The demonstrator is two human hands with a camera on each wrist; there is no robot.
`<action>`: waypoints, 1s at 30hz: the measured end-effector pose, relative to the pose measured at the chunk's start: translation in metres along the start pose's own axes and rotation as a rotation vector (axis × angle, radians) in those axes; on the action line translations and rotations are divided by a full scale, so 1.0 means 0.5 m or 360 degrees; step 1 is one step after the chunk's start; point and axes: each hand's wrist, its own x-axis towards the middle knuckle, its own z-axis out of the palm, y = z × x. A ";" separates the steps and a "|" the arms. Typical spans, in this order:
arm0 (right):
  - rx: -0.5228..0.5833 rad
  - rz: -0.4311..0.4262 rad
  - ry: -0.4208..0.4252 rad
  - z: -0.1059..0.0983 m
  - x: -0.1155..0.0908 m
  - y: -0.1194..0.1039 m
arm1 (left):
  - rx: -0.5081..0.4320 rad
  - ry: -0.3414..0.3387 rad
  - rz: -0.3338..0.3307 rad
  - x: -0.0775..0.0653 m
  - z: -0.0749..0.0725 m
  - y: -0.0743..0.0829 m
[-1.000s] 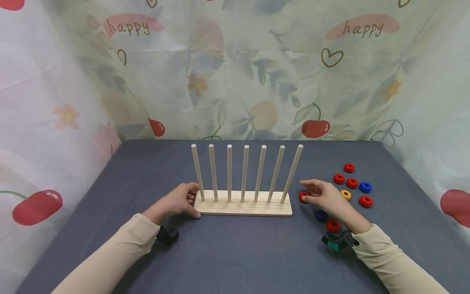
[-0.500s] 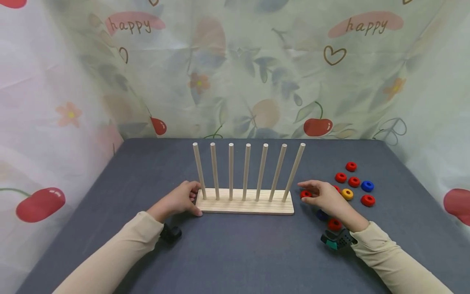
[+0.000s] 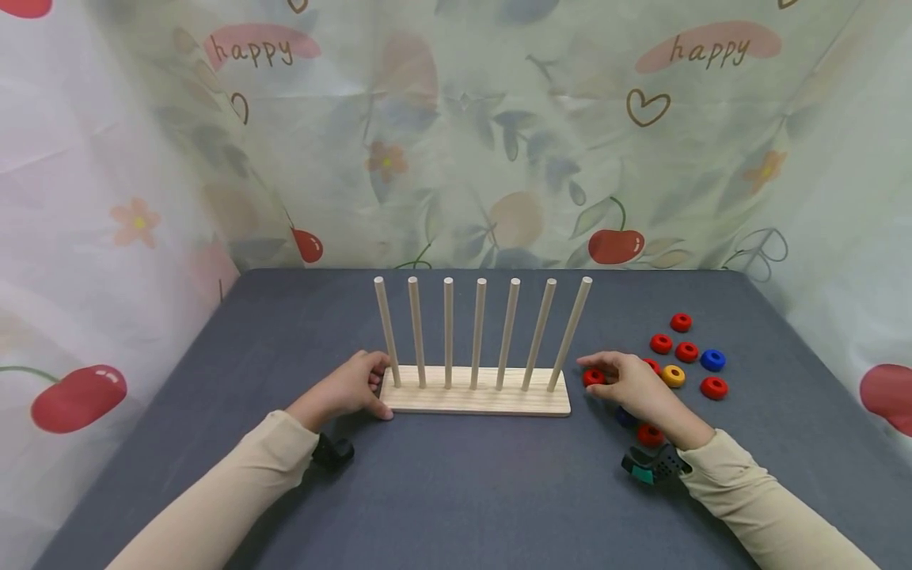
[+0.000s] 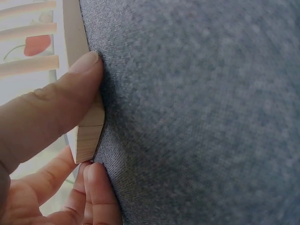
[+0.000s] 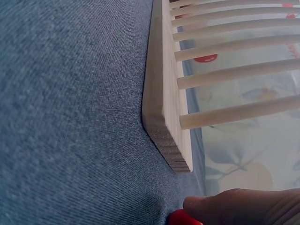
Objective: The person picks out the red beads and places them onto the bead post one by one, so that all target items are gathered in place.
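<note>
In the head view a pale wooden peg rack (image 3: 473, 402) with several upright bare pegs stands on the table. My left hand (image 3: 349, 385) grips the left end of its base. The left wrist view shows the thumb (image 4: 77, 77) along the base's front edge, with the other fingers at its end. Right of the rack, my right hand (image 3: 630, 385) has thumb and fingers curled round a red ring (image 3: 593, 378), low at the tabletop. Only a piece of that ring (image 5: 182, 218) shows beneath the thumb in the right wrist view; the far fingers are hidden there.
Several red rings (image 3: 714, 388), a yellow ring (image 3: 673, 376) and a blue ring (image 3: 712, 360) lie beyond my right hand. A dark blue ring (image 3: 625, 417) and another red ring (image 3: 650, 435) lie partly beneath it. A printed curtain (image 3: 456, 158) hangs behind the dark table (image 3: 456, 491).
The head view has shifted slightly. My right hand stays at the red ring, with small finger movements, and more of the ring shows. My left hand keeps its grip on the rack.
</note>
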 end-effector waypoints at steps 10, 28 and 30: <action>-0.0026 -0.0015 0.0017 0.000 0.001 0.009 | -0.0011 -0.0017 0.0051 0.002 0.002 -0.003; -0.0163 0.0032 0.0012 -0.002 0.008 0.005 | 0.0013 -0.0026 0.0020 0.000 -0.002 0.004; -0.0176 0.0036 0.0013 -0.001 0.008 0.005 | 0.0024 -0.0028 0.0028 0.001 -0.002 0.004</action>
